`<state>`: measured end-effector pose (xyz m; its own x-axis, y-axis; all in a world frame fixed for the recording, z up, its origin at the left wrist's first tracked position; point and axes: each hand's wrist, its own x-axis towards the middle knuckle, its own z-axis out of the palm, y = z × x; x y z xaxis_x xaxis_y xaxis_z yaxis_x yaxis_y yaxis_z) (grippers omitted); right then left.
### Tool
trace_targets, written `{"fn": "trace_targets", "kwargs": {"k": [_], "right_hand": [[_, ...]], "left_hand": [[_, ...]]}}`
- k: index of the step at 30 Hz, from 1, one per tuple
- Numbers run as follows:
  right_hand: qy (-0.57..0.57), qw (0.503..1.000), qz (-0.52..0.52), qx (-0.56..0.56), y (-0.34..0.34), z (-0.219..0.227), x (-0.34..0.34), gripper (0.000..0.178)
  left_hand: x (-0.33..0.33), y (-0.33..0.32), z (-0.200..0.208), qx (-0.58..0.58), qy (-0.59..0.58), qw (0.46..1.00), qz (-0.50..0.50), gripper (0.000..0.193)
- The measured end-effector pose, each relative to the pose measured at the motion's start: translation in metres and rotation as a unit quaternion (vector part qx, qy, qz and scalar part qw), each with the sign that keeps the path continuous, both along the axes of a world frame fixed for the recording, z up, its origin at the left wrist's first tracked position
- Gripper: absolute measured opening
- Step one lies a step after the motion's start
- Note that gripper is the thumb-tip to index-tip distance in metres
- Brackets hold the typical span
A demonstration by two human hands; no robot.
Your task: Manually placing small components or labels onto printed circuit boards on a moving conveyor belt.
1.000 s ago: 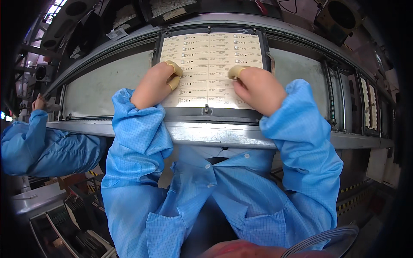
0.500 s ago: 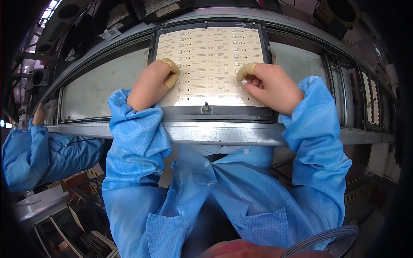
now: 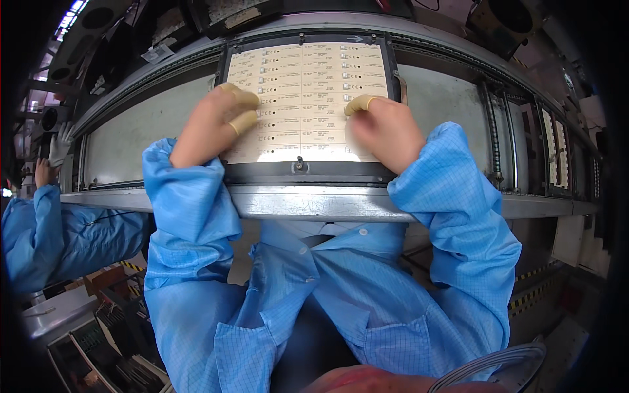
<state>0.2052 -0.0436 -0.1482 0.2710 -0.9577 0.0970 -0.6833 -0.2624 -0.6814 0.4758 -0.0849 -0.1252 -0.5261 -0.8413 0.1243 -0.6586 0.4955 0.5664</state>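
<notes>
A cream printed board panel (image 3: 321,141) lies in a black frame (image 3: 341,171) before me, with rows of dark print, dark dots and small white block-like parts (image 3: 345,76) along two columns. My left hand (image 3: 208,124) is over the panel's left side. Yellow finger cots cover its thumb and forefinger, which are spread apart with nothing visible between them. Over the right column, my right hand (image 3: 388,131) points a yellow-capped forefinger at the board. Motion smears its thumb, and its other fingers are curled out of sight, so I cannot tell whether it holds anything.
The frame sits on a conveyor with a metal front rail (image 3: 314,202). Another frame of boards (image 3: 555,147) stands at the far right. At the left are a co-worker's blue sleeve (image 3: 98,232) and gloved hand (image 3: 62,143). Racked boards (image 3: 128,331) are at lower left.
The small white part earlier in my right fingertips no longer shows there. My left thumb and forefinger are farther apart. The whole view has shifted slightly, and a co-worker's gloved hand has appeared.
</notes>
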Motion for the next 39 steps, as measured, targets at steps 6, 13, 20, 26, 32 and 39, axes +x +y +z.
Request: {"fn": "trace_targets", "kwargs": {"k": [6,13,20,26,32,39], "right_hand": [[0.054,0.997,0.025,-0.05,0.002,-0.001,0.005,0.013],[0.071,0.993,0.002,-0.096,0.009,-0.008,0.0,0.012],[0.103,0.991,0.021,-0.081,0.011,-0.005,0.004,0.012],[0.15,0.983,0.078,-0.079,0.007,-0.002,0.0,0.016],[0.019,0.993,0.053,-0.102,0.0,0.01,-0.007,0.019],[-0.025,0.99,0.032,-0.138,-0.007,0.015,-0.005,0.017]], "left_hand": [[0.042,-0.067,0.037,0.008,0.039,0.995,0.09,0.028],[0.019,-0.155,0.063,-0.042,0.075,0.983,0.16,0.033],[0.018,-0.195,0.043,-0.162,-0.155,0.964,0.145,0.041],[-0.001,-0.263,0.001,-0.108,-0.277,0.953,0.055,0.037],[0.008,-0.295,-0.018,-0.126,-0.368,0.916,0.103,0.021],[0.028,-0.291,0.006,-0.092,-0.323,0.94,0.058,0.019]]}}
